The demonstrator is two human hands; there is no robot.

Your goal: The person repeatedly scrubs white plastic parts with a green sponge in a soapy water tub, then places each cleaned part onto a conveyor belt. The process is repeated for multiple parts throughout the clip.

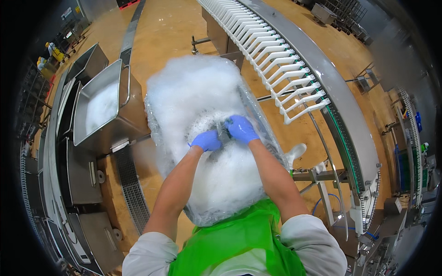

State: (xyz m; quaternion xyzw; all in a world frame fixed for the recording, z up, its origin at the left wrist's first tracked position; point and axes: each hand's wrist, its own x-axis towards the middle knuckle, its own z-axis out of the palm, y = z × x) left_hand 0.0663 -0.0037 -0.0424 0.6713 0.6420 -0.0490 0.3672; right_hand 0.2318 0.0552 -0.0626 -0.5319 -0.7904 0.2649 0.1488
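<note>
My left hand (207,140), in a blue glove, is low over white foam (193,87) with its fingers curled inward. Just right of it and slightly farther off, my right hand (241,129), gloved the same way, is closed too. Between the two hands shows a small dark grey-green thing (223,130), wet and partly covered by fingers and suds; its kind cannot be made out. Foam fills a large tub lined with clear plastic (263,120), directly in front of my green apron (235,234). Around the hands the suds are thinner, with dark water showing.
A curved conveyor (317,69) with white plastic prongs (281,60) runs along the right. At the left stands a steel bin (131,106) with foam inside, among other steel bins (83,172). A floor grating (131,184) lies nearer me. People in yellow (55,51) are far left.
</note>
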